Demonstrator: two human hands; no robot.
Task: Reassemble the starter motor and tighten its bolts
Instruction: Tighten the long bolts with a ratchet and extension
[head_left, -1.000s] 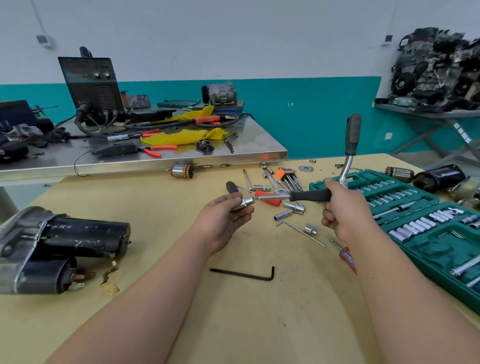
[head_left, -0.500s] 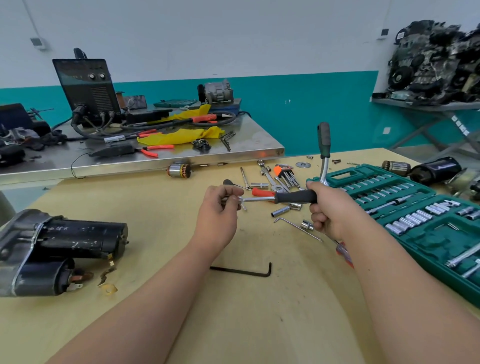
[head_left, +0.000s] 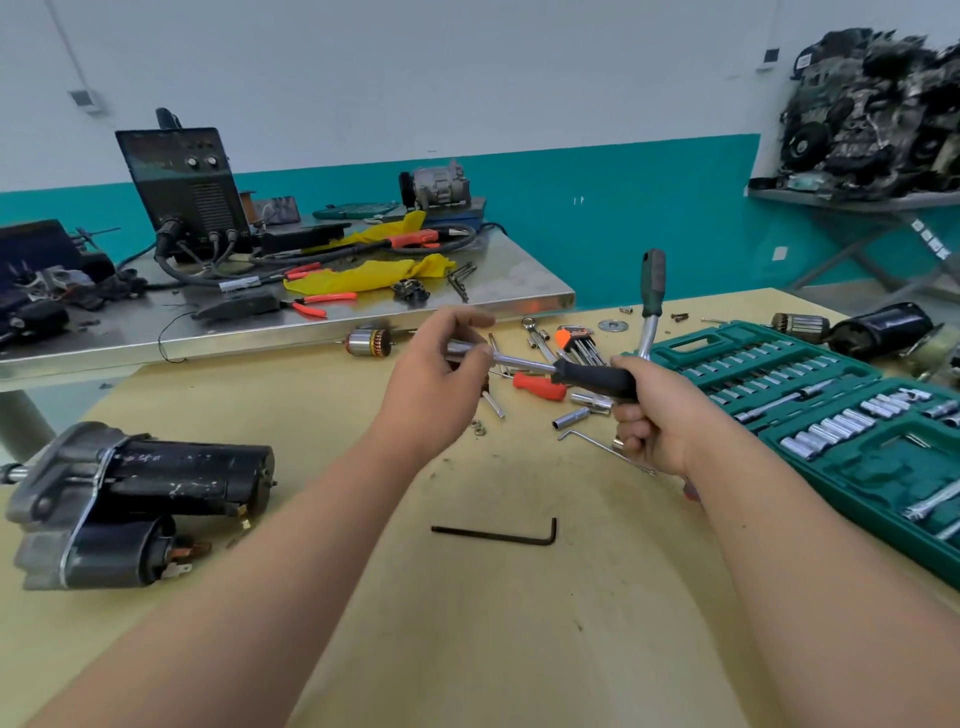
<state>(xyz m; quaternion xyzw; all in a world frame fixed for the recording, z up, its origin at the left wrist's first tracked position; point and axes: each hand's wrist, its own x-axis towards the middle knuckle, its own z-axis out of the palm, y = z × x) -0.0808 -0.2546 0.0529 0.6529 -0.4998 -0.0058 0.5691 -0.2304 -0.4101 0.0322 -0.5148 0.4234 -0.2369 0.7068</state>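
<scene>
The black starter motor (head_left: 140, 499) lies on its side at the left of the yellow table (head_left: 467, 623), well away from both hands. My right hand (head_left: 654, 410) grips the black handle of a socket driver (head_left: 597, 376) and also holds a ratchet (head_left: 652, 291) whose green handle sticks upward. My left hand (head_left: 441, 374) pinches the silver socket end of the driver's shaft (head_left: 467, 351) in mid-air above the table's middle.
A green socket case (head_left: 831, 415) lies open at the right. Loose sockets, a red screwdriver (head_left: 537, 387), a hex key set (head_left: 579, 343) and a washer lie behind my hands. A black hex key (head_left: 498, 535) lies in front. An armature (head_left: 369, 343) sits by the steel bench (head_left: 467, 306).
My left hand has slid up around the driver's socket end, and both hands have lifted the tool slightly. The starter motor has not moved.
</scene>
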